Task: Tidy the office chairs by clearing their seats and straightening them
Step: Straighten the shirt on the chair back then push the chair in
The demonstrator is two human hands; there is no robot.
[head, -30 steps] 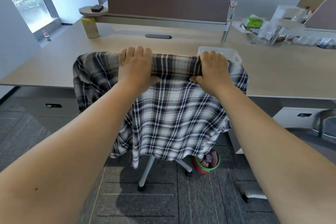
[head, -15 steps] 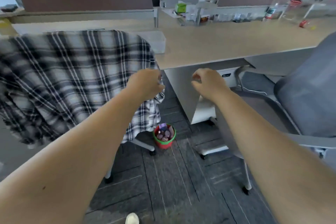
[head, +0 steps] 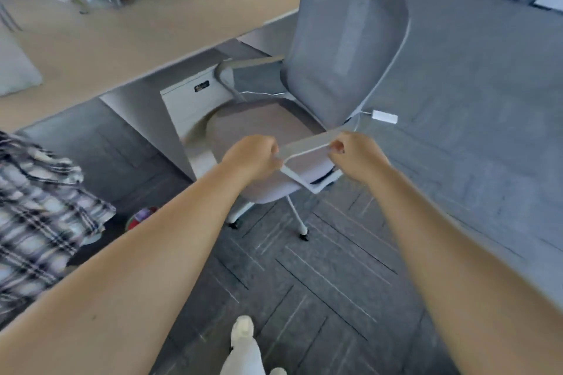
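A grey mesh office chair stands side-on to the desk, its back to the right and its seat bare apart from a thin white cable along its rear edge. My left hand and right hand are curled at the two ends of the chair's near armrest, and seem to grip it. At the left edge, a plaid shirt hangs over the back of another chair.
The long wooden desk runs behind both chairs, with clutter at its far side. A white drawer unit sits under it. A red and green bin stands on the floor, and a white power adapter lies behind the chair.
My view has swung right, away from the shirt-draped chair. Both hands left the plaid shirt and now sit on the grey chair's near armrest.
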